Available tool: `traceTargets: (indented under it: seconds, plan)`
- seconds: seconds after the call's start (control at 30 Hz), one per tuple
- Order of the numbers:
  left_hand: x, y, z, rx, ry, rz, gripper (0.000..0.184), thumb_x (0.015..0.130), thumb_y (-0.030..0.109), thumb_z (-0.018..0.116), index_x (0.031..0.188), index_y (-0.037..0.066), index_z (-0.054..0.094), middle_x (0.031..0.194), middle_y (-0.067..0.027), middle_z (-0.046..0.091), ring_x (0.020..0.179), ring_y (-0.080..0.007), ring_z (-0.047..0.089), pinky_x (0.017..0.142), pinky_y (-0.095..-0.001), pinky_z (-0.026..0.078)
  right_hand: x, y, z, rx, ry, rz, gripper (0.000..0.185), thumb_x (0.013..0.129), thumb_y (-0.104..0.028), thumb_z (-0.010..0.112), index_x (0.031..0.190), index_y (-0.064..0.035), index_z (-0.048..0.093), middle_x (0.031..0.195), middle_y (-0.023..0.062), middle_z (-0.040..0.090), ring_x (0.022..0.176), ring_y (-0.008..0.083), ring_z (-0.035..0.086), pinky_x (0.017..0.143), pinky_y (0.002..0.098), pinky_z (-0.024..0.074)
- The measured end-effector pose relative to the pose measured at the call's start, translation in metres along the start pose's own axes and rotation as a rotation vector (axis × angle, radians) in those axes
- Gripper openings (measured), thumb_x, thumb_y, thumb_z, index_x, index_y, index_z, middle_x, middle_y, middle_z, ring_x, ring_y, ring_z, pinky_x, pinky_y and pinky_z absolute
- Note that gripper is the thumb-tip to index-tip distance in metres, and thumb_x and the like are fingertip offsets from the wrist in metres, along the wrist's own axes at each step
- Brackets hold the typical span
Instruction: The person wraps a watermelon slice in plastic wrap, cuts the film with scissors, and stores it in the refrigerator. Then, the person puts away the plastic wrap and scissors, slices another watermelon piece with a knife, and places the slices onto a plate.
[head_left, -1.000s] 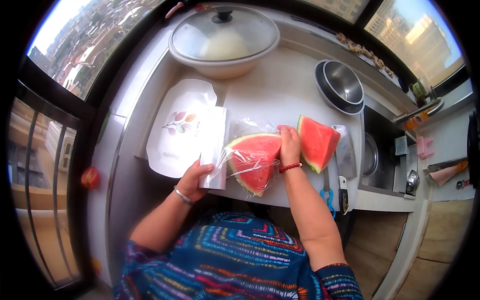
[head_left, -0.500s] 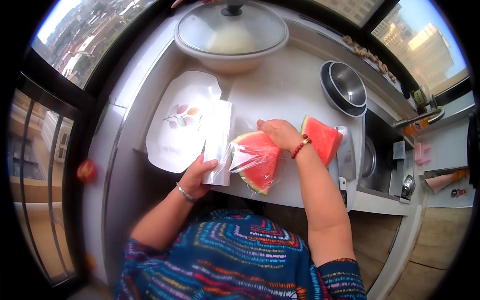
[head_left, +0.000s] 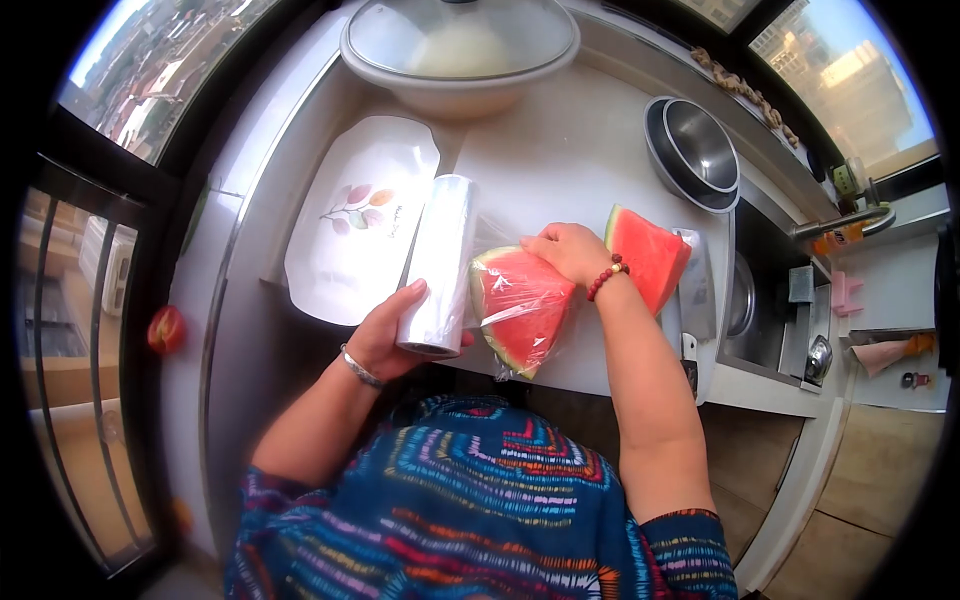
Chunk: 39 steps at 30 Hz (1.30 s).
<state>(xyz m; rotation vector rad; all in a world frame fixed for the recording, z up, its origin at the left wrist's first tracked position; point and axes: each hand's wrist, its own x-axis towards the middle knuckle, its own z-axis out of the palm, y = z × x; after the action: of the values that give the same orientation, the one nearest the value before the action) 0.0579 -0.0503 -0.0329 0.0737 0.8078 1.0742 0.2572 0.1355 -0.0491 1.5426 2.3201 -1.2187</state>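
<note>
My left hand [head_left: 388, 328] is closed around the lower part of a roll of cling film [head_left: 441, 262], which stands tilted beside the wrapped wedge. Clear film stretches over a red watermelon wedge [head_left: 524, 308], shiny and creased across its cut face. My right hand [head_left: 568, 252] grips the upper right edge of this wedge through the film; its fingertips are partly hidden. A second watermelon wedge [head_left: 650, 258], with no film visible on it, lies just right of my right wrist. Beyond it rests a cleaver [head_left: 697, 285] with a dark handle.
A white tray [head_left: 345, 225] with a leaf pattern lies left of the roll. A large lidded bowl [head_left: 455, 85] stands at the back. Nested metal bowls [head_left: 700, 150] sit at the back right, near the sink [head_left: 765, 310] and faucet [head_left: 850, 222].
The wrapped wedge has shifted slightly right under my right hand, and the film lies closer over its left side. My right fingers have curled in. The whole view has tilted a little.
</note>
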Motion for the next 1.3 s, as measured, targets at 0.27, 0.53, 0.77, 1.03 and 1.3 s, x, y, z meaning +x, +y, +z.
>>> traceTargets:
  seconds: [0.27,0.53,0.77,1.03,1.3]
  plan:
    - [0.015,-0.008,0.002,-0.064,0.03,0.049,0.072,0.08,0.045,0.055,0.135,0.008,0.025,0.119,-0.02,0.048,0.104,-0.0355,0.054,0.081,-0.0464,0.049,0.002,0.01,0.002,0.169,-0.008,0.116,0.047,0.079,-0.047,0.056,0.09,-0.002,0.065,0.085,0.0128,0.065,0.079,0.0225,0.06,0.075,0.0309,0.0452]
    - [0.046,0.02,-0.003,-0.002,0.033,0.068,0.064,0.076,0.04,0.062,0.126,0.007,0.038,0.107,-0.0176,0.055,0.092,-0.0344,0.057,0.071,-0.0431,0.051,-0.02,0.023,0.007,0.419,0.189,0.048,0.049,0.087,-0.043,0.046,0.105,0.0009,0.059,0.101,0.017,0.061,0.096,0.0243,0.056,0.085,0.0317,0.0414]
    - [0.062,0.025,-0.007,0.03,0.081,0.077,0.063,0.076,0.039,0.063,0.124,0.006,0.04,0.107,-0.0166,0.056,0.092,-0.0326,0.057,0.077,-0.044,0.048,-0.104,-0.001,0.014,0.322,0.739,-0.517,0.027,0.075,-0.021,0.069,0.093,-0.0036,0.058,0.09,0.0113,0.056,0.084,0.0263,0.056,0.077,0.0348,0.0448]
    - [0.061,0.026,-0.012,0.049,0.018,0.049,0.063,0.076,0.04,0.064,0.124,0.007,0.04,0.108,-0.0152,0.056,0.094,-0.0303,0.057,0.077,-0.0443,0.048,-0.135,0.024,0.07,-0.007,0.743,-0.683,0.03,0.056,-0.007,0.077,0.076,-0.0115,0.055,0.079,0.005,0.051,0.071,0.0234,0.051,0.062,0.0341,0.0412]
    - [0.059,0.025,-0.008,0.049,0.06,0.058,0.061,0.075,0.039,0.065,0.122,0.008,0.041,0.107,-0.0148,0.056,0.094,-0.0287,0.057,0.076,-0.0454,0.049,-0.123,0.014,0.08,-0.114,0.826,-0.664,0.024,0.059,-0.005,0.073,0.077,-0.0116,0.057,0.077,0.0037,0.05,0.07,0.0226,0.05,0.061,0.0334,0.0391]
